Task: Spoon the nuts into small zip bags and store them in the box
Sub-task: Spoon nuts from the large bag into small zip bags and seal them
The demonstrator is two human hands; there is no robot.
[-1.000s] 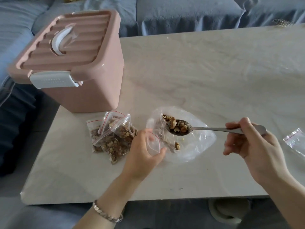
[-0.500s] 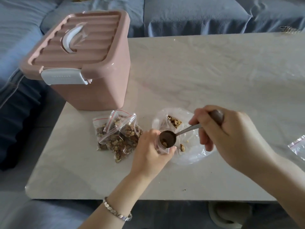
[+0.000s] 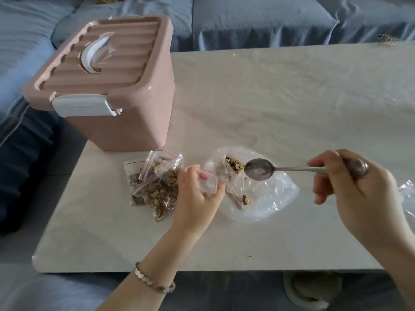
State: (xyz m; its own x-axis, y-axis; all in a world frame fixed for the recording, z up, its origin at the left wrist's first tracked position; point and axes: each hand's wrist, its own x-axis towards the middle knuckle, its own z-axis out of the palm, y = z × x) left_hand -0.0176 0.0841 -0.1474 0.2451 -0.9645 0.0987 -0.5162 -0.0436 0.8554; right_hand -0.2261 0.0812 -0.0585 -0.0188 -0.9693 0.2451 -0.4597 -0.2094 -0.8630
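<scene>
My left hand (image 3: 195, 198) holds a small clear zip bag (image 3: 207, 184) with its mouth open upward. My right hand (image 3: 354, 189) grips the handle of a metal spoon (image 3: 258, 169), whose empty bowl hovers over a large clear plastic bag (image 3: 269, 198) lying on the table. A few walnut pieces (image 3: 234, 164) remain inside that large bag. Several filled small zip bags of nuts (image 3: 155, 182) lie in a pile left of my left hand. The pink storage box (image 3: 107, 86) stands at the table's far left, lid shut and white latch down.
The pale marble table (image 3: 280, 104) stretches wide to the right and back. Another small zip bag (image 3: 407, 194) lies at the right edge. A blue sofa (image 3: 247, 19) runs behind the table. Nut crumbs dot the front of the table.
The spoon went from loaded over the big bag to tipping into the small zip bag, and now is back over the big bag, empty. My left hand kept holding the small bag.
</scene>
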